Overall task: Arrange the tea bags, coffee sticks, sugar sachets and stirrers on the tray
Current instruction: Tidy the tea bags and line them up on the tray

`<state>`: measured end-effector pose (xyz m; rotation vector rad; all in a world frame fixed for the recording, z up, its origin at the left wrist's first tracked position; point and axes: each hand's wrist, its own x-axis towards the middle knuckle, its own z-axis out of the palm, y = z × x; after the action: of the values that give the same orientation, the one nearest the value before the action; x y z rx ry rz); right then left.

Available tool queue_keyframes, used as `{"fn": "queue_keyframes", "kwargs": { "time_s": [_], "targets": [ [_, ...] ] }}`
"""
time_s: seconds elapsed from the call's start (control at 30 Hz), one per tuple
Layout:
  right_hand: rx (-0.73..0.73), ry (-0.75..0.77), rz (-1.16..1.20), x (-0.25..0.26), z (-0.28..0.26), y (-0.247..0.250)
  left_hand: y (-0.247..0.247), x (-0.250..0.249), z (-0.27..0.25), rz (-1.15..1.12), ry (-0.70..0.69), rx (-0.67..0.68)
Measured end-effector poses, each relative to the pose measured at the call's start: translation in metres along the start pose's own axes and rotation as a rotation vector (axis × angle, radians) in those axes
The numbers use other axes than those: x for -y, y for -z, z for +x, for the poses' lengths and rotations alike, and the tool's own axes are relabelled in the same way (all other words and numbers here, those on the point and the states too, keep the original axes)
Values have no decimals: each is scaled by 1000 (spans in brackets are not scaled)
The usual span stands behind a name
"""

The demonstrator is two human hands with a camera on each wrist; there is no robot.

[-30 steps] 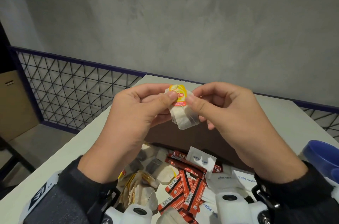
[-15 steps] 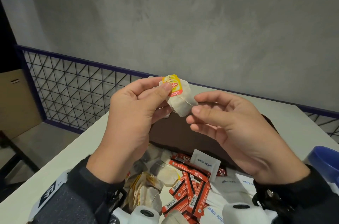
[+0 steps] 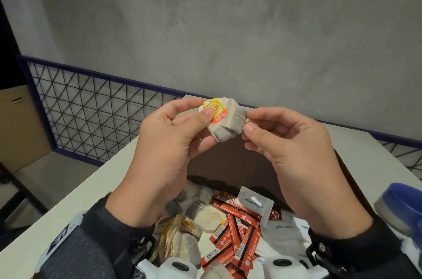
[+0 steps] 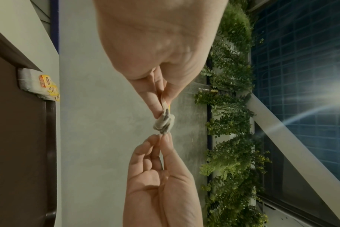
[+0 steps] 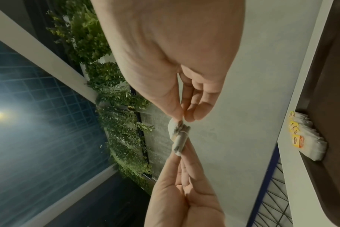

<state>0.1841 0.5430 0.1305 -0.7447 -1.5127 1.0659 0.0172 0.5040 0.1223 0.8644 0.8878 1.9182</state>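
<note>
Both hands pinch one tea bag (image 3: 225, 122): left hand (image 3: 166, 155) at 9 o'clock, right hand (image 3: 294, 153) at 3 o'clock.

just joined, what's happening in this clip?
A person holds a small bundle of tea bags up above the table. The left hand pinches the bundle at its yellow tag, and the right hand pinches the string at the bundle's other side. Below lies a loose pile of tea bags, red coffee sticks and sugar sachets. A row of tea bags already sits against the brown tray's edge.
</note>
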Motion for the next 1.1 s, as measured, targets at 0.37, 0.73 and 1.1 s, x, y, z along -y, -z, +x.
{"fn": "queue_keyframes", "kwargs": {
  "time_s": [0.37, 0.73, 1.1],
  "targets": [
    [68, -132, -165, 0, 4, 2, 2, 1, 0, 47, -55, -31],
    [22, 81, -161, 4, 3, 6, 2, 4, -5, 226, -2, 178],
    [30, 13, -124, -3, 1, 4, 4, 8, -5, 273, 84, 264]
  ]
}}
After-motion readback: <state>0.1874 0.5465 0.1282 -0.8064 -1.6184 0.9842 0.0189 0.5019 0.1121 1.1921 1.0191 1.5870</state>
